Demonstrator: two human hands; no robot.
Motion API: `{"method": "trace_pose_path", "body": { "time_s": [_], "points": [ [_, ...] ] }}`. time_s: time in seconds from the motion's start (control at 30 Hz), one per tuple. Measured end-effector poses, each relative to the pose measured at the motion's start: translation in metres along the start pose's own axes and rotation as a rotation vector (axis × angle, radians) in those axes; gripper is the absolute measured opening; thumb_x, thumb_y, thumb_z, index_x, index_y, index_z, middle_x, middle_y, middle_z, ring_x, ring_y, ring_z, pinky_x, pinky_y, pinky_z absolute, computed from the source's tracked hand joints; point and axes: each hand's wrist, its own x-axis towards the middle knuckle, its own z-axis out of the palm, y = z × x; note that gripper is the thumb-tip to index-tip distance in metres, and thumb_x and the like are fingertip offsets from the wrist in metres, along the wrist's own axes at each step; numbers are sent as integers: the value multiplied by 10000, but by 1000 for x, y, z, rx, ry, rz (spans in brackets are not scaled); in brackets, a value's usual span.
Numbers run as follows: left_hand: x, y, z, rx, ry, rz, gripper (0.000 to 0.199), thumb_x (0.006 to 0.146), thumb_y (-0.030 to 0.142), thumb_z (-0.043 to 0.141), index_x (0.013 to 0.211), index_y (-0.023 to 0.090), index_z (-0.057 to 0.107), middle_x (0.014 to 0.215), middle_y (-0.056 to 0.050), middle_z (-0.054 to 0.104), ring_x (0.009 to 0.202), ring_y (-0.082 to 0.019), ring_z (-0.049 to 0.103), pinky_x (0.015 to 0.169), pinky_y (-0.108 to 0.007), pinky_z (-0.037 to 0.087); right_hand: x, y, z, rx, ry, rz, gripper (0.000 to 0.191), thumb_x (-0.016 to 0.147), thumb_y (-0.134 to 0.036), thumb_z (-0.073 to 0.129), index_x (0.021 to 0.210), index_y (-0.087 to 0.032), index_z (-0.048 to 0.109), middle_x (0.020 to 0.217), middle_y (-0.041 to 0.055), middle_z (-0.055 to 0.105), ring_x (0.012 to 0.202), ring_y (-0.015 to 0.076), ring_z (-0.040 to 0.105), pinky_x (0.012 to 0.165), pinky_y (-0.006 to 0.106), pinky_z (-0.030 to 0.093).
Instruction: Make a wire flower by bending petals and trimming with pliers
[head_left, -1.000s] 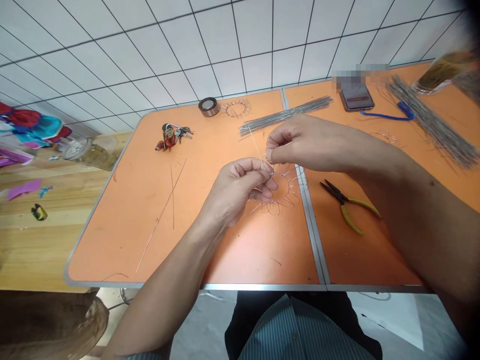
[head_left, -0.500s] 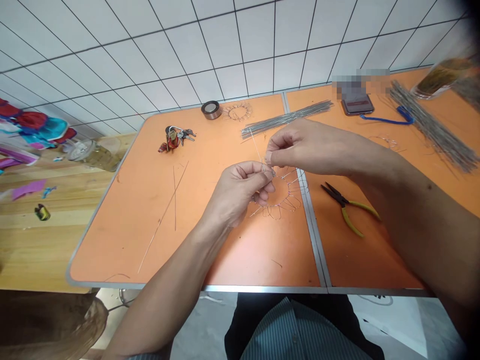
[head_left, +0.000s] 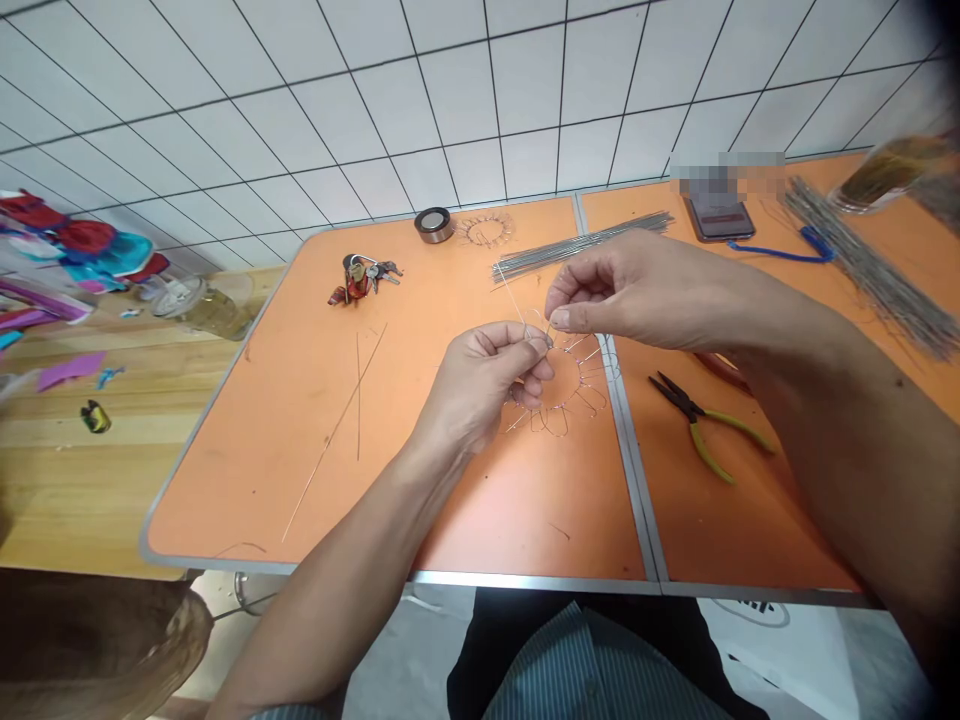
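Observation:
A thin wire ring with looped petals [head_left: 568, 405] is held over the middle of the orange table. My left hand [head_left: 499, 375] pinches the ring's upper left side between thumb and fingers, which hide part of it. A straight wire end sticks up from that grip. Just to the right, my right hand [head_left: 592, 295] is closed, thumb against forefinger, on a fine wire at the top of the same ring. Pliers with yellow handles [head_left: 699, 415] lie on the table below my right forearm.
A bundle of straight wires [head_left: 585, 243], a tape roll [head_left: 433, 225], another wire ring [head_left: 484, 231] and keys [head_left: 367, 277] lie toward the wall. Farther right are a phone [head_left: 720, 218], a blue strip [head_left: 787, 252] and a thicker wire bundle [head_left: 874, 265]. Two loose wires [head_left: 337, 425] lie left.
My right hand has drawn slightly up and right from my left fingertips, still pinched. My left hand keeps its hold on the ring. The whole view has shifted a little.

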Motion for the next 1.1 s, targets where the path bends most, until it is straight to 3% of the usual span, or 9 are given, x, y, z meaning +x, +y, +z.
{"method": "trace_pose_path", "body": {
  "time_s": [0.23, 0.63, 0.8, 0.93, 1.1],
  "points": [
    [2, -1, 0, 15, 1, 9, 153, 813, 237, 798, 713, 166, 707, 643, 4, 694, 483, -68, 561, 477, -186, 471, -3, -3, 2, 3, 23, -11, 195, 913, -358, 790, 784, -238, 707, 774, 6, 561, 751, 179, 484, 669, 344, 279],
    [0, 2, 2, 73, 22, 23, 215, 804, 237, 773, 641, 178, 646, 607, 4, 668, 436, -47, 421, 416, -201, 281, 0, -7, 10, 10, 24, -16, 185, 896, -341, 784, 777, -234, 692, 724, 2, 570, 669, 161, 448, 622, 342, 285],
    [1, 3, 1, 28, 31, 43, 180, 790, 250, 775, 669, 180, 661, 609, 12, 665, 432, -48, 415, 414, -205, 274, 0, -6, 10, 89, 46, -10, 167, 873, -365, 845, 889, -243, 731, 785, 7, 644, 731, 179, 536, 649, 330, 330],
    [2, 3, 1, 7, 38, 39, 177, 771, 256, 784, 673, 180, 658, 614, 17, 662, 431, -45, 412, 415, -203, 286, 2, -5, 10, 145, 33, 6, 276, 812, -348, 912, 1016, -251, 753, 852, 17, 708, 783, 199, 613, 666, 326, 369],
    [2, 3, 2, 6, 38, 32, 152, 750, 239, 771, 664, 182, 659, 610, 14, 669, 426, -47, 412, 410, -204, 288, 3, -6, 12, 129, 0, -8, 308, 817, -290, 883, 1094, -250, 754, 879, 19, 709, 764, 190, 597, 647, 322, 358]
  ]
}}
